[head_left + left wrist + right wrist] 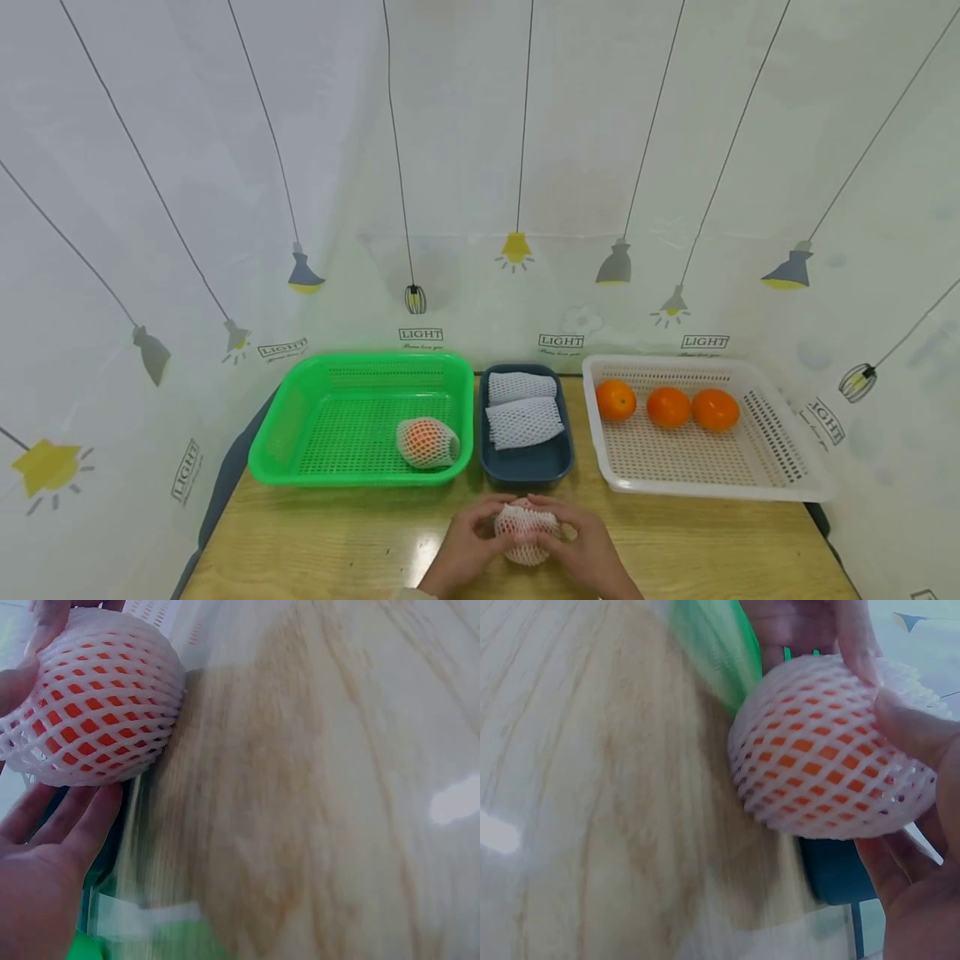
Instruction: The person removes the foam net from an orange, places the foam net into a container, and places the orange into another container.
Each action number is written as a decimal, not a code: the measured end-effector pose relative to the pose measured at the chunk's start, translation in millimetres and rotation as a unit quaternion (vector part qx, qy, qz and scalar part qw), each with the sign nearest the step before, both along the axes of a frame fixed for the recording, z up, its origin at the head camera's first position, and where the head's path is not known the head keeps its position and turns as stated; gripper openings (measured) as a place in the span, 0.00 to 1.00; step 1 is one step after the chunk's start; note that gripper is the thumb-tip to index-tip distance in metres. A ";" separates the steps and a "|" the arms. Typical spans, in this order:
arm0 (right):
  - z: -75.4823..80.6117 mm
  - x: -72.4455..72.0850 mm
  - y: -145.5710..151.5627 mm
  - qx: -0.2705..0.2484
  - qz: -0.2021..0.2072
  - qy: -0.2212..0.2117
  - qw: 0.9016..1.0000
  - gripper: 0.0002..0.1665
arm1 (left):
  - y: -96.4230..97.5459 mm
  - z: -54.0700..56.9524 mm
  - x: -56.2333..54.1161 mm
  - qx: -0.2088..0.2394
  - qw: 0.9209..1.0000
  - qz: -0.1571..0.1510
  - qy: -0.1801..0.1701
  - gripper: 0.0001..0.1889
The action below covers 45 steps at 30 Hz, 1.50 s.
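Between my two hands, over the front of the table, is an orange fruit, apparently an orange, inside a white foam net. My left hand grips it from the left and my right hand from the right. In the left wrist view, the stretched foam net shows orange skin through its diamond holes, with left fingers on its side. The right wrist view shows my right thumb pressing the net near its gathered edge. How far the net covers the fruit's far side is hidden.
A green basket at left holds one netted orange. In the middle, a dark blue tray contains two flat white foam nets. The white basket at right has three bare oranges. All stand on a wooden table.
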State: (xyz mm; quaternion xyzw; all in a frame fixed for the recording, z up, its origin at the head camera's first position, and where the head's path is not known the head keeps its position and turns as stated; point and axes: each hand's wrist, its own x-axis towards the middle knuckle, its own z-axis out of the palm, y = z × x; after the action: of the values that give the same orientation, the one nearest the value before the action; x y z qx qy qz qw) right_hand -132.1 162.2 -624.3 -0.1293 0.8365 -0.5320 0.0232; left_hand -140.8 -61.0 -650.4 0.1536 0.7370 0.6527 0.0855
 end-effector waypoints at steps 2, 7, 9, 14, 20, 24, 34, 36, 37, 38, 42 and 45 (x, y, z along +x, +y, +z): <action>3.8 0.4 -2.5 -0.003 -0.012 0.008 1.000 0.21 | 0.0 -0.2 -0.8 -0.005 1.000 0.013 0.006 0.11; 7.7 0.5 -5.9 -0.018 -0.031 0.012 0.999 0.16 | 1.1 1.2 -1.6 -0.008 0.999 0.035 0.031 0.08; 7.8 0.5 -6.7 -0.025 -0.038 0.019 0.999 0.16 | 1.9 1.9 -1.8 -0.008 0.998 0.042 0.042 0.07; 8.0 -0.2 -5.9 -0.010 -0.032 0.048 0.998 0.18 | 3.0 2.0 -2.5 0.001 0.998 0.045 0.047 0.14; 4.8 -0.6 2.4 0.052 0.034 0.026 0.998 0.36 | 0.7 0.0 -2.8 -0.013 0.998 0.034 0.052 0.21; 1.3 -0.7 7.3 0.050 0.071 0.007 0.996 0.39 | -1.6 -2.3 -1.8 -0.050 0.995 0.023 0.081 0.24; 3.8 -1.9 6.2 0.037 0.036 -0.021 0.998 0.32 | -0.1 -2.4 -0.1 -0.031 0.999 -0.022 0.024 0.33; 4.3 -1.5 6.0 0.044 0.027 -0.013 0.999 0.30 | 0.6 -1.6 -0.4 -0.034 0.999 -0.013 0.031 0.31; 4.3 -1.4 5.8 0.046 0.024 -0.006 0.999 0.28 | 0.8 -1.2 -0.4 -0.042 0.998 -0.004 0.037 0.30; 4.3 -1.4 5.5 0.046 0.023 0.002 0.999 0.26 | 0.9 -0.6 -0.2 -0.046 0.998 0.002 0.037 0.28; 4.7 -1.4 4.3 0.033 0.013 0.051 0.998 0.17 | 1.7 2.7 0.6 -0.058 0.998 0.024 0.026 0.22; 5.3 -0.8 3.0 0.019 0.008 0.093 0.995 0.13 | 2.8 4.4 1.3 -0.065 0.997 0.040 0.023 0.18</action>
State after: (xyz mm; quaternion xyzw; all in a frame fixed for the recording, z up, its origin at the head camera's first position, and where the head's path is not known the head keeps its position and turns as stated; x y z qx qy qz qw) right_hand -132.9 165.1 -619.0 -0.1845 0.8439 -0.5014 -0.0478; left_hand -139.6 -58.2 -646.0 0.1332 0.7849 0.6029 0.0522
